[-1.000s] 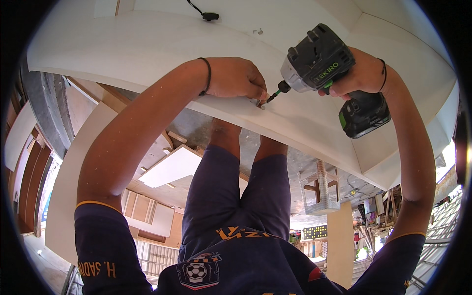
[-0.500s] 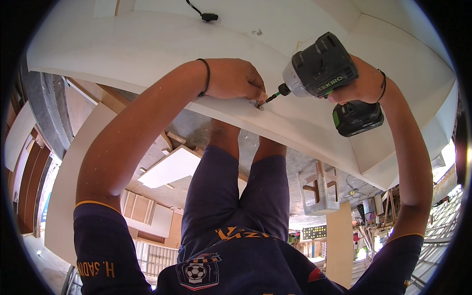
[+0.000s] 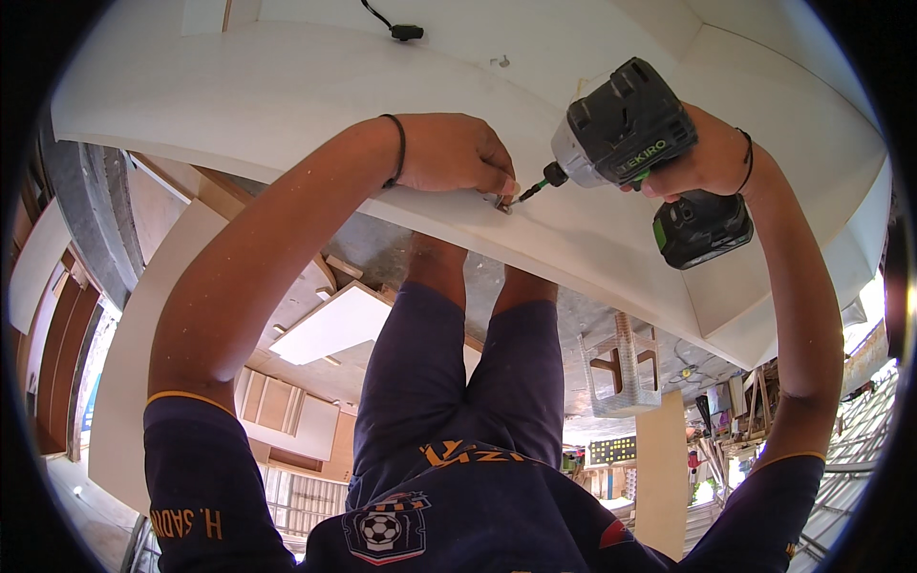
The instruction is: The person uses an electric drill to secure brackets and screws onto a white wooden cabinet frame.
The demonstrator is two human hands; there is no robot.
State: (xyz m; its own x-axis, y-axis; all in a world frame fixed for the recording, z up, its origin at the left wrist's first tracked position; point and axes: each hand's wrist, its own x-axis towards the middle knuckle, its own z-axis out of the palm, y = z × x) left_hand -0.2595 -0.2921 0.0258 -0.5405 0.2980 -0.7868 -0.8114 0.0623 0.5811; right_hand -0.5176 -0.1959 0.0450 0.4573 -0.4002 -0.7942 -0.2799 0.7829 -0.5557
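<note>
My right hand [image 3: 705,153] is wrapped round the grip of a black and grey cordless impact driver [image 3: 626,129], its battery hanging below. A slim dark bit points down and left from the green-ringed chuck. The bit's tip is close to my left hand [image 3: 454,155], whose thumb and fingers are pinched on a small metal fitting [image 3: 504,204]. That fitting lies against a white panel [image 3: 420,202] near its close edge. Its exact shape is mostly hidden by my fingertips.
A black cable with a plug [image 3: 407,32] lies on the white surface at the far side. Below the panel stands a pale plastic stool [image 3: 623,382]. A white board [image 3: 332,323] and wood pieces lie on the floor, and a wooden cabinet [image 3: 291,415] is behind.
The driver has shifted slightly to the right, and its bit tip has drawn back a little from the fitting. My left hand has stayed in nearly the same place.
</note>
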